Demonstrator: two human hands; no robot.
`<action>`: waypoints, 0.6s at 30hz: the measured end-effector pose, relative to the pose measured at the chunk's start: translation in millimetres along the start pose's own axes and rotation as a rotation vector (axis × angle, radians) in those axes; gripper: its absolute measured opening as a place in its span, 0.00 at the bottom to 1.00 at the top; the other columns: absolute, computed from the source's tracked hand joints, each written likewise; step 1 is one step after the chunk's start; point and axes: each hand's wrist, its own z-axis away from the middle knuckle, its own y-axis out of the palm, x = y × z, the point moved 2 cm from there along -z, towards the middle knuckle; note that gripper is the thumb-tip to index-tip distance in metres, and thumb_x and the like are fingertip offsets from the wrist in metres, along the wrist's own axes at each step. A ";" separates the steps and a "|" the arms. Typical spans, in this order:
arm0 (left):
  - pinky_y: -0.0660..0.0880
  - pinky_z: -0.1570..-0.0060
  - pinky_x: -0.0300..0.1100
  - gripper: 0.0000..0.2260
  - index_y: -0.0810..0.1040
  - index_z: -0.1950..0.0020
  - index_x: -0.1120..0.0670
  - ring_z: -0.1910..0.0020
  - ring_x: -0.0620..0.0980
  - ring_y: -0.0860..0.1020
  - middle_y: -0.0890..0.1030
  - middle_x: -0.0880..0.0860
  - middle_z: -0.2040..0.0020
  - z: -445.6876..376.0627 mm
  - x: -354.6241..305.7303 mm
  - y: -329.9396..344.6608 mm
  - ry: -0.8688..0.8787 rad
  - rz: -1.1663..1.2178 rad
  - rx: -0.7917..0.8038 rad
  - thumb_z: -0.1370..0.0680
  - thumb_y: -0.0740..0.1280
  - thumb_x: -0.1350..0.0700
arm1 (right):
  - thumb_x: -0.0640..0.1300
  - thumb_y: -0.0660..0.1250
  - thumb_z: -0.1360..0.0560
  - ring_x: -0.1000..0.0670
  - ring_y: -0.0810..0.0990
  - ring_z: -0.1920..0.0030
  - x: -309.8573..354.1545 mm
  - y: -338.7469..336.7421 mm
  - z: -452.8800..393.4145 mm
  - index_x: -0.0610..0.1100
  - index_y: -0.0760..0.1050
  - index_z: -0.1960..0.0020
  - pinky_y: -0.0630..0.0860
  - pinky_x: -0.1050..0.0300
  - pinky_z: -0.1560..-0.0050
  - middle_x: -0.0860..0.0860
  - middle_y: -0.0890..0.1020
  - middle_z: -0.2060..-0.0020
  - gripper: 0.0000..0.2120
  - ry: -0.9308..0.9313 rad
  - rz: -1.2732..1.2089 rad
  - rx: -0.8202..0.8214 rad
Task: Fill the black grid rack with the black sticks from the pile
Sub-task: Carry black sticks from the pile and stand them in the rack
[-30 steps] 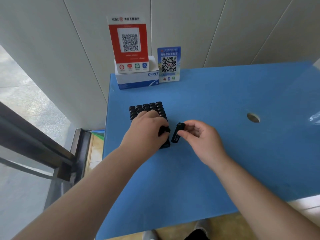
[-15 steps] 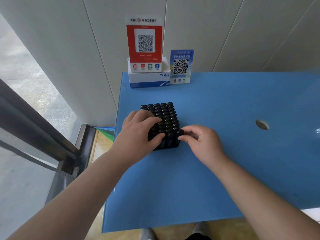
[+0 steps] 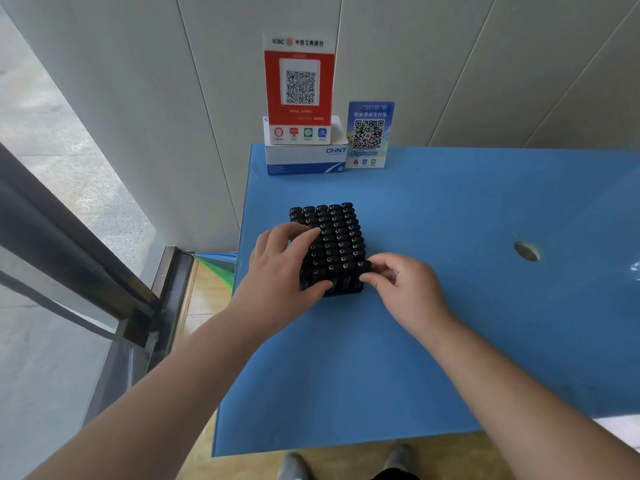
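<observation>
The black grid rack (image 3: 346,289) stands on the blue table (image 3: 450,323), packed with several rows of upright black sticks (image 3: 334,233). My left hand (image 3: 284,268) grips the rack's near left corner, fingers lying over the stick tops and the thumb on its front face. My right hand (image 3: 405,289) pinches one black stick (image 3: 363,268) that stands in the near right corner of the rack. No loose pile of sticks shows on the table.
A white and blue CHNT box (image 3: 304,157) with a red QR sign (image 3: 299,88) on it stands at the back against the wall, a smaller blue QR card (image 3: 369,133) beside it. A round hole (image 3: 526,251) sits in the table at right. The table's left edge drops beside a window frame (image 3: 86,254).
My right hand carried the stick leftward from beside the rack into the rack's near right corner. My left hand slid off the front rows to the left corner. The camera shifted.
</observation>
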 end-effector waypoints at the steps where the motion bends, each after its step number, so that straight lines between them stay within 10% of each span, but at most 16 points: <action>1: 0.64 0.29 0.51 0.39 0.64 0.24 0.50 0.32 0.54 0.63 0.66 0.51 0.31 2.3 1.3 2.5 -0.042 0.027 0.006 0.32 0.77 0.47 | 0.40 0.74 0.25 0.61 0.83 0.56 -2.6 0.3 0.6 0.52 0.82 0.53 0.75 0.69 0.53 0.60 0.85 0.59 0.07 0.021 -0.003 0.022; 7: 0.56 0.24 0.49 0.54 0.43 0.20 0.55 0.26 0.56 0.57 0.53 0.54 0.24 17.4 20.0 34.3 -0.376 0.206 0.102 0.31 0.78 0.47 | 0.35 0.75 0.27 0.65 0.81 0.50 -13.7 10.4 9.0 0.54 0.75 0.45 0.77 0.68 0.44 0.61 0.82 0.50 0.19 0.142 -0.104 0.187; 11: 0.59 0.25 0.51 0.48 0.47 0.20 0.56 0.24 0.55 0.59 0.57 0.54 0.22 22.7 25.3 45.5 -0.398 0.246 0.102 0.28 0.75 0.48 | 0.35 0.78 0.32 0.65 0.81 0.46 -7.8 19.2 4.3 0.57 0.75 0.37 0.74 0.72 0.44 0.62 0.83 0.46 0.29 0.113 -0.176 0.208; 18: 0.61 0.30 0.43 0.37 0.57 0.21 0.46 0.31 0.48 0.65 0.69 0.44 0.28 17.4 25.9 44.9 -0.243 0.250 0.072 0.26 0.73 0.51 | 0.39 0.79 0.32 0.61 0.80 0.52 -13.5 33.5 -3.0 0.53 0.79 0.46 0.70 0.75 0.52 0.58 0.82 0.51 0.18 0.029 -0.029 0.053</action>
